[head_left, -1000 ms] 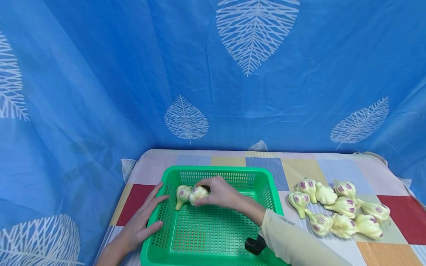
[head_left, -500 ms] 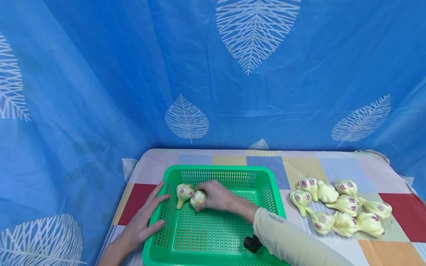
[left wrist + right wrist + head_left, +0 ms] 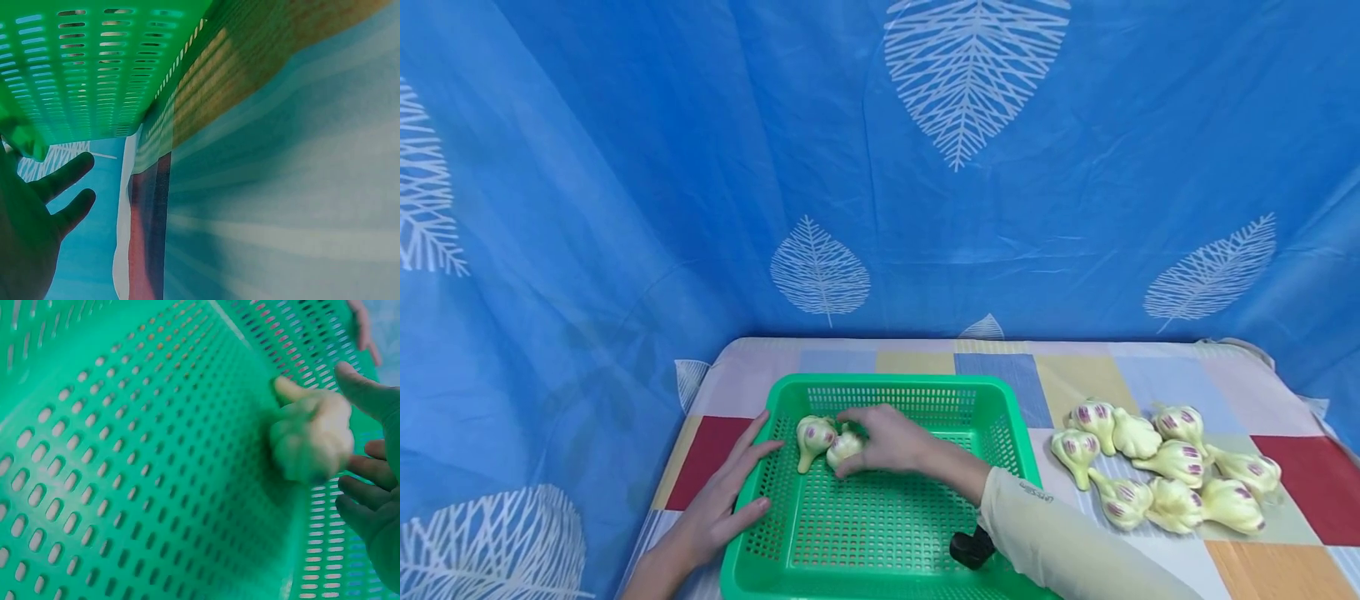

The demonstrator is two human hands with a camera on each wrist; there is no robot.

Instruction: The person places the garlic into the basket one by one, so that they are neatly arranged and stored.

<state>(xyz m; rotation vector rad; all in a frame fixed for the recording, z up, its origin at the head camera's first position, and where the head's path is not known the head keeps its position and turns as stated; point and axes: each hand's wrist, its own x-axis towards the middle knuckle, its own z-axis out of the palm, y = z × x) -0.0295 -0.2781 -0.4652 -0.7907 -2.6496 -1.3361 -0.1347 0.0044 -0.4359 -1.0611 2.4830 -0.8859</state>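
Note:
Two garlic bulbs lie side by side in the far left part of a green plastic basket [image 3: 880,575]. My right hand [image 3: 891,440] is at the right-hand garlic bulb [image 3: 846,450], thumb and forefinger spread to either side of it. In the right wrist view, the thumb of that hand [image 3: 381,462] stands apart from a blurred garlic bulb [image 3: 315,437], while other fingertips are close to its side; contact is unclear. The other garlic bulb [image 3: 816,438] has its stem toward me. My left hand [image 3: 718,500] lies along the basket's left rim, fingers extended.
Several garlic bulbs [image 3: 1176,462] are grouped on the patchwork tablecloth [image 3: 1262,571], right of the basket. A blue leaf-print curtain [image 3: 1075,250] hangs behind and at the left. A black wrist device [image 3: 972,550] hangs under the right forearm.
My right hand first drew in around the right-hand garlic bulb, then its thumb and forefinger spread apart, uncovering more of the bulb. The left hand stays at the rim.

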